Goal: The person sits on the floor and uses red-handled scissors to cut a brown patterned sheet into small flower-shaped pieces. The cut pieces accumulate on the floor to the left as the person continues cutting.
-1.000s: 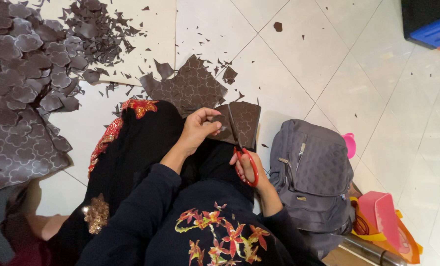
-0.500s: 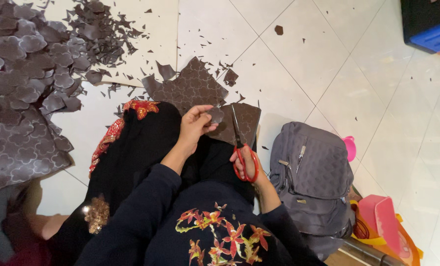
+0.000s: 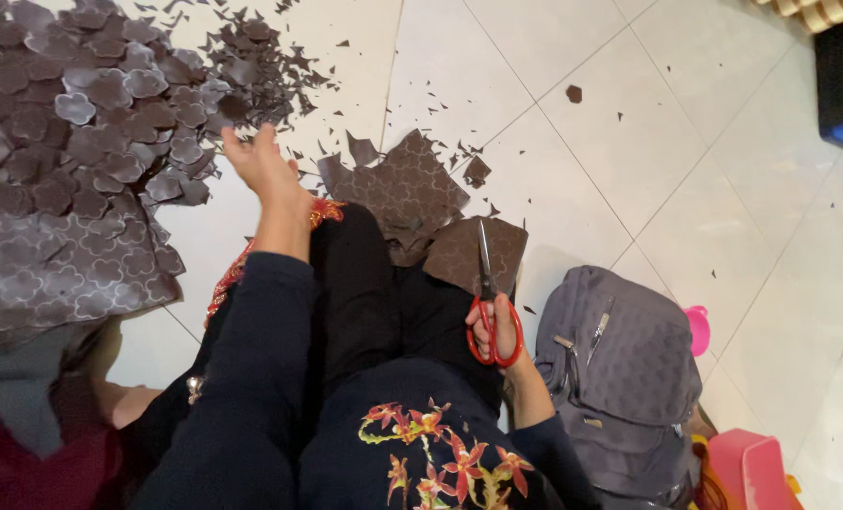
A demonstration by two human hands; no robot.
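Your right hand (image 3: 499, 326) clasps the red-handled scissors (image 3: 490, 312) at centre frame, blades resting on the brown sheet (image 3: 464, 255). Your left hand (image 3: 263, 168), fingers loose and empty, reaches over the cut-piece pile (image 3: 91, 113) at upper left. Cutting is paused, I judge; resuming calls for regripping the sheet.

We sit on the floor (image 3: 629, 113) with a patterned sheet (image 3: 407, 189) just ahead of our knees and a smaller piece (image 3: 459, 253) lying on our lap to its right. Our right hand (image 3: 499, 326) holds the scissors (image 3: 489, 302) over that piece. Our left hand (image 3: 265, 165) reaches out to the left, at the edge of the pile of cut shapes (image 3: 91, 123) (scraps scatter beyond it). A backpack (image 3: 620, 378) lies on our right.
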